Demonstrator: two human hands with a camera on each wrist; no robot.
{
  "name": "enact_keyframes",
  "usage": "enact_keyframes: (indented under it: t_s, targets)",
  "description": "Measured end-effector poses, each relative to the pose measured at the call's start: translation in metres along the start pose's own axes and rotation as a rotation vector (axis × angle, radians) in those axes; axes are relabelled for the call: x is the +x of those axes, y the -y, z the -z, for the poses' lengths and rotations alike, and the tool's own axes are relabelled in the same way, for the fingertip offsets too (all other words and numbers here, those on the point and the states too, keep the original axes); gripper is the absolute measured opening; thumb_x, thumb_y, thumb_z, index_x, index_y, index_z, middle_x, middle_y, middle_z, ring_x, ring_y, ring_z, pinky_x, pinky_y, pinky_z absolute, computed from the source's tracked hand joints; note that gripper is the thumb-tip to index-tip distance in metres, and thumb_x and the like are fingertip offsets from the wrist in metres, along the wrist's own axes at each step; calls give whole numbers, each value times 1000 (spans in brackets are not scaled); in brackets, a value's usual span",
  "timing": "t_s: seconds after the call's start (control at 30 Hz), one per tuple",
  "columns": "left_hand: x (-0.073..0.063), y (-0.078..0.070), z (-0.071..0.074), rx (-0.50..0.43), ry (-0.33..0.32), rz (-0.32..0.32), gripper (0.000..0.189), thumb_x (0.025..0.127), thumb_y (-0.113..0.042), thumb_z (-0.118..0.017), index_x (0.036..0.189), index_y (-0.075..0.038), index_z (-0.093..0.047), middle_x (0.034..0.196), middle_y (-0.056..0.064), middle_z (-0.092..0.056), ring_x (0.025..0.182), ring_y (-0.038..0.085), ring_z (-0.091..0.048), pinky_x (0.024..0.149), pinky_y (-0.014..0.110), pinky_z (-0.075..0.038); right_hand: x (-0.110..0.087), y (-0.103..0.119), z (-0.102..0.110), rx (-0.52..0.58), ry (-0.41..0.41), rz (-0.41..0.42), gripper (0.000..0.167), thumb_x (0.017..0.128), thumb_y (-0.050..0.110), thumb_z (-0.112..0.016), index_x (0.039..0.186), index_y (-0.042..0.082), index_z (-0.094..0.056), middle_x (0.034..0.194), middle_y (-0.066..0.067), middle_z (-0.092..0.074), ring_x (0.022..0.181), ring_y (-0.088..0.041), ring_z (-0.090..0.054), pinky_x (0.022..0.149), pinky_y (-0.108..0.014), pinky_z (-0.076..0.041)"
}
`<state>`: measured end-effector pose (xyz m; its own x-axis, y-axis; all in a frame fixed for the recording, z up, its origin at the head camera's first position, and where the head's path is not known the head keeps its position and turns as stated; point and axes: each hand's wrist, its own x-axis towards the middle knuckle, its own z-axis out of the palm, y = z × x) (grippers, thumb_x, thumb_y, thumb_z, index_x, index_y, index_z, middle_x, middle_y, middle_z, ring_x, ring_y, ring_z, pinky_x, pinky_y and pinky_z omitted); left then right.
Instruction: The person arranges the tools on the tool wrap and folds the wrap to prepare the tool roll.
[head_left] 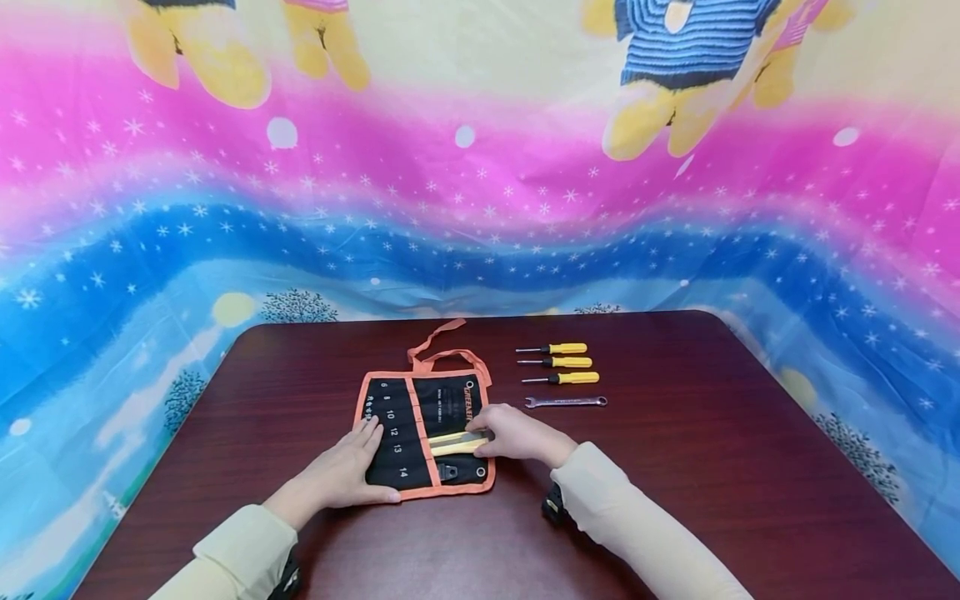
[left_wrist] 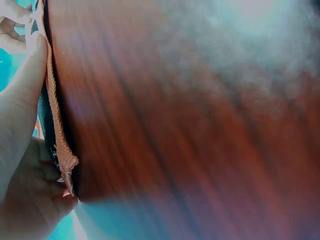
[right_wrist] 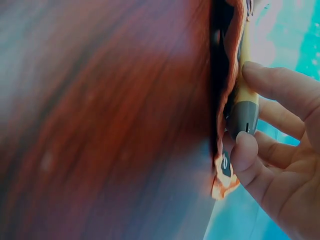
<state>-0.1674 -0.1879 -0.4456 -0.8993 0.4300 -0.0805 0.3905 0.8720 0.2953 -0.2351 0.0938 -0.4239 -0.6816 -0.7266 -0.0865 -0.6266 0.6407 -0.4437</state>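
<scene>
A black tool roll [head_left: 446, 396] with orange edging lies unfolded on the table, numbers printed down its left panel. My left hand [head_left: 337, 471] rests on that panel, fingers fairly straight and thumb along the near edge. Across the right panel lies a yellow and grey utility knife [head_left: 450, 444], partly under the orange middle band. My right hand [head_left: 521, 433] pinches its outer end; the right wrist view shows thumb and fingers around the knife's dark grey tip [right_wrist: 243, 117]. Below the knife a small black piece [head_left: 447, 472] sits at the band.
Right of the roll lie three yellow-handled screwdrivers [head_left: 573, 362] in a column, with a silver wrench [head_left: 566, 402] below them. Orange tie straps [head_left: 442, 333] trail from the roll's far edge. A patterned cloth [head_left: 480, 208] hangs behind the dark red table [head_left: 660, 375].
</scene>
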Motion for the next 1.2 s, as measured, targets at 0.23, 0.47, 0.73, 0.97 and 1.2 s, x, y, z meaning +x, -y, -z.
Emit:
enact_keyframes:
  t_s: [0.23,0.47,0.73,0.97,1.2]
  targets:
    - [-1,-2,1,-1,-6,5,115,66,-76,-56,137,11,-31,144,27,-23,133,38,-20,103,47,-26,7,9,-4,-1,8,14,33,81,19,-72,112,8,-67,100,-1,-61,84,-9,-53,75,-21,-47]
    - [-1,-2,0,-6,-15,9,115,66,-75,-57,137,11,-31,144,27,-23,133,38,-20,103,48,-26,10,16,-7,-5,4,18,32,82,19,-71,112,8,-68,99,0,-60,81,-9,-51,71,-20,-46]
    - [0,-2,-1,-13,-12,17,115,66,-75,-58,138,11,-31,145,27,-23,133,38,-20,103,48,-26,14,24,-11,-20,-1,1,34,82,20,-72,113,9,-67,97,1,-58,80,-7,-50,71,-19,-46]
    - [0,-3,-1,-16,-19,14,115,66,-74,-59,137,12,-31,144,27,-23,133,38,-21,102,49,-27,16,28,-13,-34,-13,11,33,82,20,-71,113,9,-67,97,2,-60,81,-6,-50,71,-17,-46]
    - [-1,-3,-2,-17,-29,8,114,66,-73,-61,136,13,-31,143,29,-24,132,39,-22,102,49,-27,18,34,-14,-21,-14,-1,30,83,19,-70,112,9,-68,96,1,-59,81,-7,-50,70,-18,-46]
